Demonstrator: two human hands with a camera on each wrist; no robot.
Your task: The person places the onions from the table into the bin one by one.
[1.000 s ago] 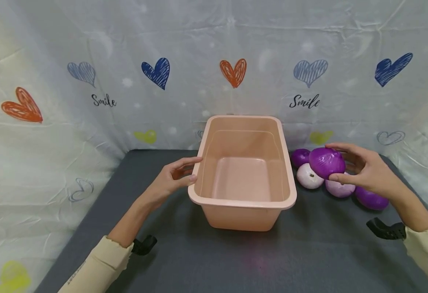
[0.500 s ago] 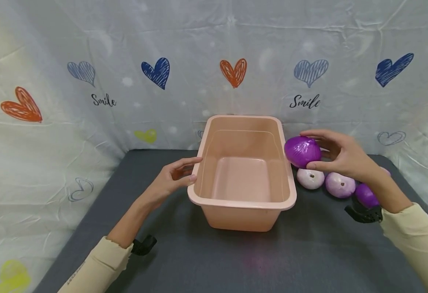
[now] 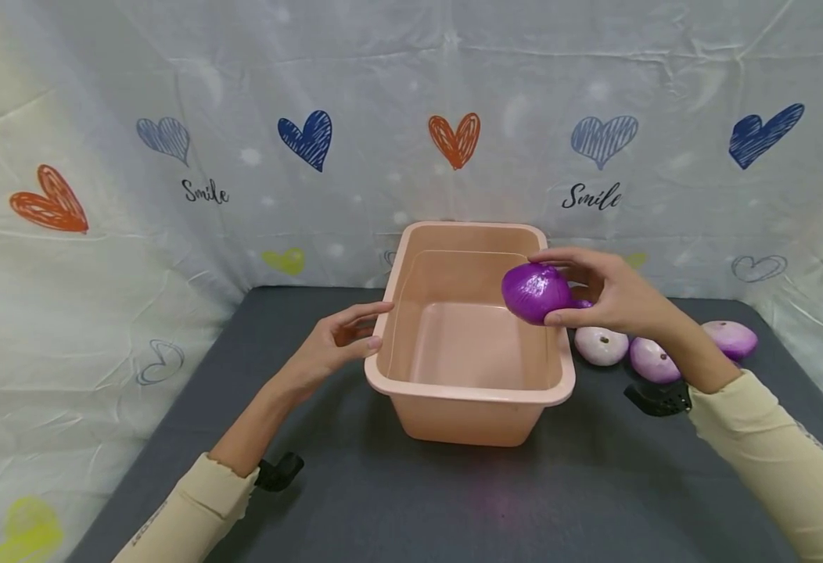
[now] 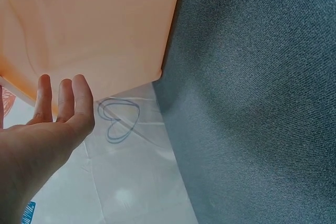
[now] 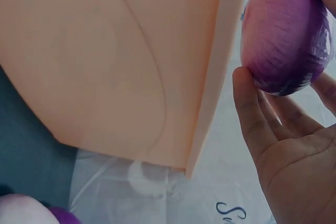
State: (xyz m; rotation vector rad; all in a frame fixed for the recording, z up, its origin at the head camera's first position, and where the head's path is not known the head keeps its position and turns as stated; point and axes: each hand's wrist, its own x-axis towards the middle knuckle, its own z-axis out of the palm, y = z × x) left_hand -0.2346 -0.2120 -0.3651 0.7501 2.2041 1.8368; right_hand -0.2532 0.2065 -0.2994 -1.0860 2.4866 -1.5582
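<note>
A peach plastic tub [image 3: 469,389] stands in the middle of the dark grey table. My right hand [image 3: 598,293] grips a purple onion [image 3: 534,292] by thumb and fingers, over the tub's right rim. The right wrist view shows the same onion [image 5: 286,43] held beside the tub's wall [image 5: 121,61]. My left hand [image 3: 337,344] rests with relaxed fingers against the tub's left rim; the left wrist view shows its fingers [image 4: 65,100] straight next to the tub [image 4: 94,24], holding nothing.
Several pale and purple onions [image 3: 600,346] [image 3: 651,360] [image 3: 731,338] lie on the table to the right of the tub. A white cloth with hearts [image 3: 454,141] hangs behind and at the sides. The grey table surface [image 3: 454,500] stretches toward me.
My right hand lifted the purple onion from the pile and carried it left, from beside the tub to over its right rim. The left hand stayed at the tub's left rim.
</note>
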